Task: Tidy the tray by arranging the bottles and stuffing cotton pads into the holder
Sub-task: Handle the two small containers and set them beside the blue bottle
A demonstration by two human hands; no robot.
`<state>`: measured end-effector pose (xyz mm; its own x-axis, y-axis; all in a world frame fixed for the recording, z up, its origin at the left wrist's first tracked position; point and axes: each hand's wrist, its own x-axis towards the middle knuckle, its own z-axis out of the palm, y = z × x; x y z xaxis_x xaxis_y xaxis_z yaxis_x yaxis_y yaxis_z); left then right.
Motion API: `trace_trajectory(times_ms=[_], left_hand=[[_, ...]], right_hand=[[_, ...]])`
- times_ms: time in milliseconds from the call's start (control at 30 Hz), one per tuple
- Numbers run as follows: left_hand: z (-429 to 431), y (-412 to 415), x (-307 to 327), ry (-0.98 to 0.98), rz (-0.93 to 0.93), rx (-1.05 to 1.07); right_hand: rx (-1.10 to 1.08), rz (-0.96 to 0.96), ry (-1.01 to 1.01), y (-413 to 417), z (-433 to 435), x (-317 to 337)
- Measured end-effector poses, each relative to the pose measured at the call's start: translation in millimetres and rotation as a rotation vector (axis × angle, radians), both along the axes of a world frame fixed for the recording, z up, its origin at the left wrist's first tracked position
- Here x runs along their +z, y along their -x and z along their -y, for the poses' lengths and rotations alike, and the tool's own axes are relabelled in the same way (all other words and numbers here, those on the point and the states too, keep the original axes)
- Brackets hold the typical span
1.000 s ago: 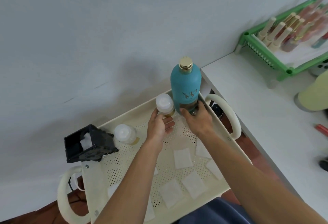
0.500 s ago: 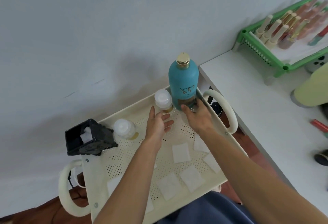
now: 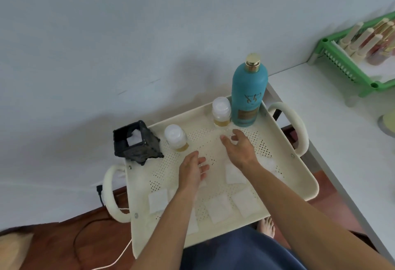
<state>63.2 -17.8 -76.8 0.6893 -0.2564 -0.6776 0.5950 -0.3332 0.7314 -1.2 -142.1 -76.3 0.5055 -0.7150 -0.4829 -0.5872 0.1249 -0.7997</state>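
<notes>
A tall teal bottle (image 3: 249,96) with a gold cap stands upright in the far right corner of the cream perforated tray (image 3: 299,173). A small clear bottle (image 3: 221,111) with a white cap stands touching its left side. A second small bottle (image 3: 176,138) stands further left, beside the black cotton pad holder (image 3: 136,143), which has a white pad in it. Several white cotton pads (image 3: 218,208) lie flat on the tray's near half. My left hand (image 3: 192,171) hovers open over the tray's middle. My right hand (image 3: 239,149) is open just in front of the teal bottle, holding nothing.
A white table (image 3: 342,141) adjoins the tray on the right, carrying a green rack (image 3: 350,71) of slim bottles. The tray has looped handles (image 3: 297,128) on both sides. A white cable (image 3: 119,254) lies on the brown floor at the left. A pale wall stands behind.
Both hands let go of the teal bottle and the small bottle and drew back toward me over the tray. The two bottles now stand on their own in the far right corner.
</notes>
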Motion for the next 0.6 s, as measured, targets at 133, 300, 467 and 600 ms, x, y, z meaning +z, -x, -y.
trace_trajectory(times_ms=[133,300,467,600], left_hand=[[-18,-11,-3,-0.012,0.055,0.14],[-29,-26,-3,-0.03,0.097,0.178],[-30,-42,0,-0.015,0.095,0.17],[-29,-54,-1,-0.018,0.126,0.103]], right_hand=[[0.095,0.02,-0.032,-13,-20,3],[0.179,0.024,-0.066,-28,-38,5],[0.252,0.02,-0.064,-47,-52,6],[0.275,0.01,-0.064,-58,-57,5]])
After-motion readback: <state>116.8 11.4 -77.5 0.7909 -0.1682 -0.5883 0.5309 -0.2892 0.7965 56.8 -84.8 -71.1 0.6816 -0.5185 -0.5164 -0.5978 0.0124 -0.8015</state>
